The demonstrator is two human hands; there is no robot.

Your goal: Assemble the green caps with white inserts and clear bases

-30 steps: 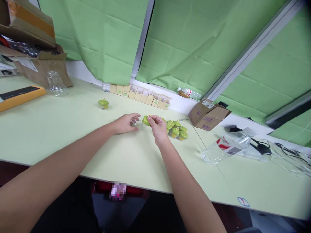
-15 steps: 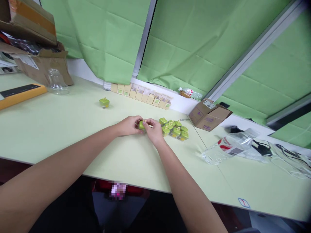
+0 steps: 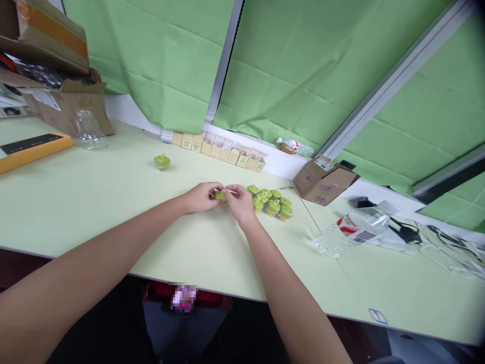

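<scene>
My left hand (image 3: pixel 202 197) is closed around a small green-lidded container (image 3: pixel 220 195), held just above the table. The fingers of my right hand (image 3: pixel 240 203) pinch a pale, thin loop (image 3: pixel 229 190) at its top. My fingers cover much of this container. Close by on the right stands a cluster of similar clear containers with green lids (image 3: pixel 273 206), several with pale loops on top and yellow spots on their sides. One more green-lidded container (image 3: pixel 162 162) stands alone to the left, farther back.
A row of small beige cartons (image 3: pixel 220 149) lines the back of the table. To the right are a cardboard box (image 3: pixel 322 179), a large plastic bottle (image 3: pixel 352 230) lying down, and cables (image 3: pixel 450 242). At left stand a clear bottle (image 3: pixel 90 131) and an open carton (image 3: pixel 66 106).
The loop on the held container has shifted from standing up at its lid to stretching sideways between my right fingers. Both hands stay in nearly the same place.
</scene>
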